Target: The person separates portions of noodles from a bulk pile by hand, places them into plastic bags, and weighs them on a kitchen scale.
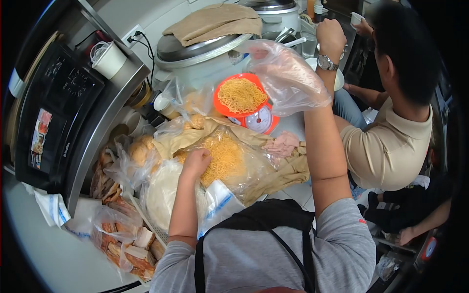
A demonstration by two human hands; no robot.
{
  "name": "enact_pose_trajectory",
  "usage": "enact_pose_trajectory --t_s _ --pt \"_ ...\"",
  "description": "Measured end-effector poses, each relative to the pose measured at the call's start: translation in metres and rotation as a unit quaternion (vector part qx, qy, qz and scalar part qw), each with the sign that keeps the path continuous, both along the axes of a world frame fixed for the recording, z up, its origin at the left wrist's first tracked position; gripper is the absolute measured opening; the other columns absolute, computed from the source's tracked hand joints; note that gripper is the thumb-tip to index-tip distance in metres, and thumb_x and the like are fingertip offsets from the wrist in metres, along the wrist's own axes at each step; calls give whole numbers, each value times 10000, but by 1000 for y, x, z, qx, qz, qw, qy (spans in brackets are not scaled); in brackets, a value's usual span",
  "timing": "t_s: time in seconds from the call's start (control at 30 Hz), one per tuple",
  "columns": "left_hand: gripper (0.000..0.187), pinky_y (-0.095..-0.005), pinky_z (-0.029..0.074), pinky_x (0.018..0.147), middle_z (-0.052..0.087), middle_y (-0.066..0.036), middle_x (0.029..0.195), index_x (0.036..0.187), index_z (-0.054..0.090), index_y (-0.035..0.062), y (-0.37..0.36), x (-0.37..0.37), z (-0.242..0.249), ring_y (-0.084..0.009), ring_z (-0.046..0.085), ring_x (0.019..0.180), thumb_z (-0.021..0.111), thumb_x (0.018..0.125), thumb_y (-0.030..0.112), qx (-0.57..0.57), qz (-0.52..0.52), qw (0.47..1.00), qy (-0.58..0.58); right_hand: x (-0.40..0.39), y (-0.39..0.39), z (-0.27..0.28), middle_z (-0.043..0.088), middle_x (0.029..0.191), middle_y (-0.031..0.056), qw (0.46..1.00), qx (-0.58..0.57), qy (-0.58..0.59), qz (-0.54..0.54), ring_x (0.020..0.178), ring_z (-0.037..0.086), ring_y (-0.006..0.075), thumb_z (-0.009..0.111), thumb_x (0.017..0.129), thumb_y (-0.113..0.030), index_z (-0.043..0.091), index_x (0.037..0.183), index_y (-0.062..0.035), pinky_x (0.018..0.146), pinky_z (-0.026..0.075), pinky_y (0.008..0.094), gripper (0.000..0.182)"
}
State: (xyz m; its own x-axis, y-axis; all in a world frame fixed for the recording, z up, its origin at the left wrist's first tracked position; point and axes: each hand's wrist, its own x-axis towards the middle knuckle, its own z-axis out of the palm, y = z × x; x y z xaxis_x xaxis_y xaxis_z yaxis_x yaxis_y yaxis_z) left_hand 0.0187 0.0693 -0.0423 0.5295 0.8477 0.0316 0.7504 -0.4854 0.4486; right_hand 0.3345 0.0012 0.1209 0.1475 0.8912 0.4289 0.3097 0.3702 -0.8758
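Note:
My left hand (196,164) has its fingers curled at the edge of a clear plastic bag (249,173) of thin yellow noodles (222,158); the fingertips are partly hidden. My right hand (292,71) is inside a loose clear plastic bag (273,95), worn like a glove. It appears stretched out with nothing in it, though the plastic blurs the fingers. Just left of it, a portion of noodles (241,95) lies on the orange-red plate (216,102) of a kitchen scale (259,121) with a round dial.
A co-worker (391,136) sits close on my right, one watch-wearing arm raised. A large lidded cooker (195,61) with a brown cloth (215,22) stands behind the scale. Bags of round food (141,150), bagged meat (129,244), a pink cloth (282,144) and a black appliance (63,112) surround me.

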Motion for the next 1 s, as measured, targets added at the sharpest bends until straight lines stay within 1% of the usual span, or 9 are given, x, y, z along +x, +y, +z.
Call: enact_pose_trajectory --t_s 0.03,0.07,0.17,0.4,0.5,0.63,0.73,0.87,1.0 --pt "201 -319 430 678 573 -155 836 897 562 8 3 -4 -1 -268 549 754 540 753 146 9 -12 1000 21 2 1 1 519 993 97 999 1 42 17 866 510 155 596 678 -127 513 1079 -67 752 415 250 414" --pt "222 -307 427 691 570 -141 853 921 555 4 9 -4 0 -244 545 773 542 757 153 2 2 1000 -27 6 7 1 553 797 57 997 38 -44 -46 688 510 110 576 665 -160 505 1080 -53 627 427 238 435" --pt "277 -274 417 721 556 -100 898 990 530 1 32 15 11 -172 526 823 541 775 175 -54 20 983 -172 16 5 -7 552 790 55 996 44 66 31 700 509 112 581 649 -150 489 1114 -67 642 429 253 481" --pt "332 -249 397 765 526 -69 992 1100 451 23 56 100 78 -106 485 904 466 837 224 -212 12 897 -388 14 4 -14 453 792 -1 991 -34 29 129 666 442 67 575 626 -53 378 1216 -43 587 391 175 622" --pt "384 -263 385 798 510 -88 1039 1120 438 23 75 138 72 -132 475 950 449 842 288 -208 -21 893 -398 0 10 -23 505 808 28 985 -81 -22 153 684 495 114 593 613 -77 371 1215 -39 617 423 228 642" --pt "493 -301 358 859 477 -116 1122 1151 418 16 110 171 28 -194 471 995 382 850 405 -186 -60 925 -325 -41 26 -42 578 807 146 918 10 -395 -12 753 554 304 599 615 -114 577 811 -24 669 448 367 217" --pt "542 -332 319 912 445 -124 1171 1170 401 7 100 175 25 -219 428 1066 316 858 441 -315 -10 870 -379 -51 59 -83 579 819 152 953 -81 -268 -114 771 562 295 620 581 -117 579 794 -26 673 449 365 236" --pt "547 -346 304 928 398 -137 1209 1202 350 5 73 166 50 -239 386 1106 304 864 433 -426 -21 779 -460 -67 57 -80 585 860 151 897 -121 -382 -188 815 566 284 635 573 -125 581 834 -40 708 448 350 280" --pt "639 -365 281 945 335 -185 1236 1234 286 12 59 157 51 -291 337 1138 484 779 415 -157 -41 939 -304 -67 65 -99 588 875 142 887 -69 -424 -169 841 560 282 620 610 -159 575 870 -45 727 442 360 288"
